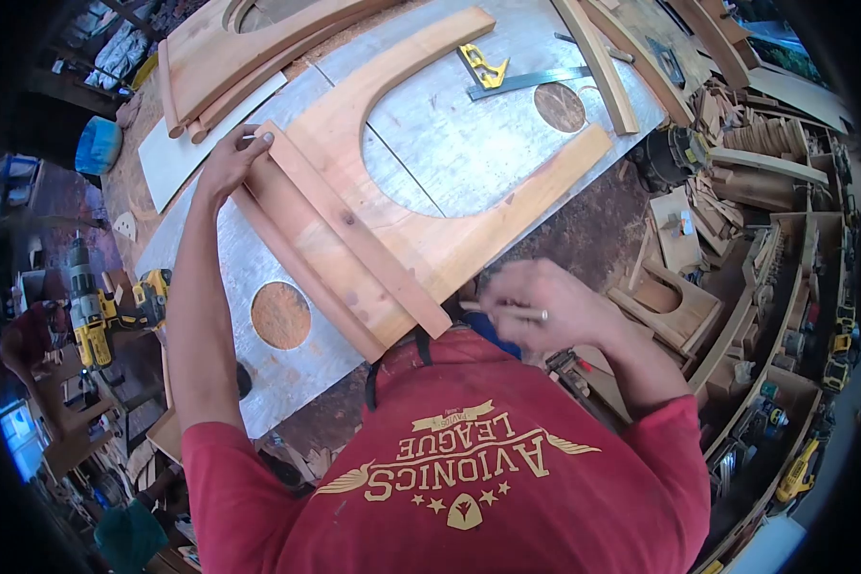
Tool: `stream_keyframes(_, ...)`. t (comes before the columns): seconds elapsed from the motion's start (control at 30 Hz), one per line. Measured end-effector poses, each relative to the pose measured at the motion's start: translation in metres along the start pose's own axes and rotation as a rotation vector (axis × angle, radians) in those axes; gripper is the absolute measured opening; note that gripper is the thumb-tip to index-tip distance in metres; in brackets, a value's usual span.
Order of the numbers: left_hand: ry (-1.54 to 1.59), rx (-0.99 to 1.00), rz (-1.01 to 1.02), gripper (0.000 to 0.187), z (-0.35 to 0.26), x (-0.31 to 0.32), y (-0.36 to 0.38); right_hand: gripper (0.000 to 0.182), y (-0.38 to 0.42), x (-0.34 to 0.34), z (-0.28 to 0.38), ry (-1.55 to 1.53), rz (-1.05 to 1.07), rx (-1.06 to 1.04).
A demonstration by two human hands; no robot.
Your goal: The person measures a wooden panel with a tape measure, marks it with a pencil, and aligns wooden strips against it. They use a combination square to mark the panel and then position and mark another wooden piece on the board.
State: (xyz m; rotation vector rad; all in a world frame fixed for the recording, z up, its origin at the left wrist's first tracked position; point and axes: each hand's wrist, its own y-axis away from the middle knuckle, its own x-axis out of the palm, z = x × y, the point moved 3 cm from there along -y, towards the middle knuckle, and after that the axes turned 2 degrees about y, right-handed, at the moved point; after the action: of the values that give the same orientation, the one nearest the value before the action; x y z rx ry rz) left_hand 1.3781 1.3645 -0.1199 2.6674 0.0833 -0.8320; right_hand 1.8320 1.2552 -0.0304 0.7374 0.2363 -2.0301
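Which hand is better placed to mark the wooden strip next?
Probably the right hand: it holds a pencil beside the near end of the wooden strip. The left hand is pressing the strip's far end, steadying it.

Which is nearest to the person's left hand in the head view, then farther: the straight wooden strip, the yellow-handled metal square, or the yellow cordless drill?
1. Straight wooden strip: its upper end touches the left hand.
2. Yellow cordless drill: below the hand, off the bench's left edge.
3. Yellow-handled metal square: far across the bench, to the right.
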Motion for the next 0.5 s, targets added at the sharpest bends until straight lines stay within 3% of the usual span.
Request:
stream_keyframes(0.13, -0.057, -0.015, 0.012, 0.062, -0.007, -0.004, -0.003, 0.015, -0.049, -0.004, -0.020, 0.023, -0.381, -0.133)
stream_keyframes(0.23, -0.115, -0.038, -0.012, 0.065, -0.002, -0.004, -0.006, 0.024, -0.109, 0.010, -0.042, 0.012, -0.477, -0.235)
stream_keyframes(0.43, -0.064, -0.070, -0.026, 0.062, -0.003, -0.002, -0.001, 0.036, -0.240, 0.035, -0.059, 0.066, -0.537, -0.264)
stream_keyframes(0.5, -0.031, -0.102, -0.011, 0.061, -0.011, -0.001, 0.002, 0.040, -0.277, 0.034, -0.057, 0.100, -0.460, -0.235)
